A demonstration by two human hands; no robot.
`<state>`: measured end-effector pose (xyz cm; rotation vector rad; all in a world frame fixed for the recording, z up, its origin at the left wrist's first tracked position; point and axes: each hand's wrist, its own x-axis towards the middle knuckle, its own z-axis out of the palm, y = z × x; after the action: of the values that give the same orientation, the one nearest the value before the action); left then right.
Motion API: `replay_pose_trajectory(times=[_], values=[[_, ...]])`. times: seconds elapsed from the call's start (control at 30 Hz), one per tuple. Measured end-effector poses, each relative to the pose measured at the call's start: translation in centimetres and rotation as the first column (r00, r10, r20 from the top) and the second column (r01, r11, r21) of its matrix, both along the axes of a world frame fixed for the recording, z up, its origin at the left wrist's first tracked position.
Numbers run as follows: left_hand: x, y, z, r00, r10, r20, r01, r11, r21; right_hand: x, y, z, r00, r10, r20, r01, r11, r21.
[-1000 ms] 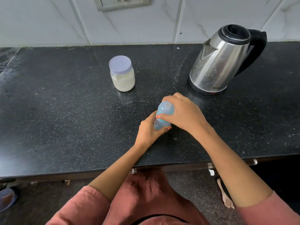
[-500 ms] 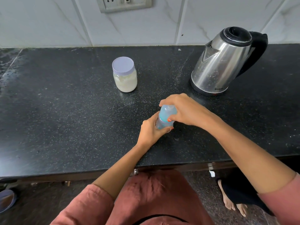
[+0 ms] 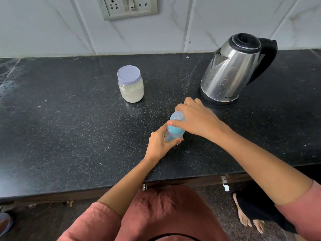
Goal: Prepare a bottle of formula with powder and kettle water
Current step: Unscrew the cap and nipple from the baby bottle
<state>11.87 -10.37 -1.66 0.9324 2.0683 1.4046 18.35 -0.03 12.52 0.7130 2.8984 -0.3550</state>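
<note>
Near the counter's (image 3: pixel 69 136) middle, the left hand (image 3: pixel 159 145) grips the light, slick plastic bottle (image 3: pixel 173 134) low while the right hand (image 3: pixel 196 119) grasps its cap (image 3: pixel 176 117), the sensible hold for unscrewing.

Black speckled counter (image 3: pixel 69 136), pale dust streaks across it. White marble-look tiles (image 3: pixel 208 23) behind, socket plate (image 3: pixel 127 6) at top. Below the edge: metal knob (image 3: pixel 144 187), white scrap (image 3: pixel 225 187), dark floor (image 3: pixel 222 204), bare foot (image 3: pixel 243 217).
</note>
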Motion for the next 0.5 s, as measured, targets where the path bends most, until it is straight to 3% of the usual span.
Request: replay_pose_trajectory(times=[0.3, 0.4, 0.5], values=[[-0.1, 0.1, 0.0, 1.000, -0.004, -0.005, 0.003, 1.000, -0.027, -0.2, 0.6, 1.3, 0.964, 0.260, 0.059, -0.241, 0.945, -0.220], [-0.1, 0.1, -0.1, 1.000, -0.003, -0.003, 0.003, 1.000, -0.021, -0.2, 0.5, 1.6, 0.977, 0.211, 0.017, -0.199, 0.942, -0.269], [-0.1, 0.0, -0.1, 1.000, -0.004, 0.001, 0.004, 1.000, -0.021, -0.2, 0.4, 1.4, 0.999, 0.049, 0.012, -0.047, 0.988, -0.145]])
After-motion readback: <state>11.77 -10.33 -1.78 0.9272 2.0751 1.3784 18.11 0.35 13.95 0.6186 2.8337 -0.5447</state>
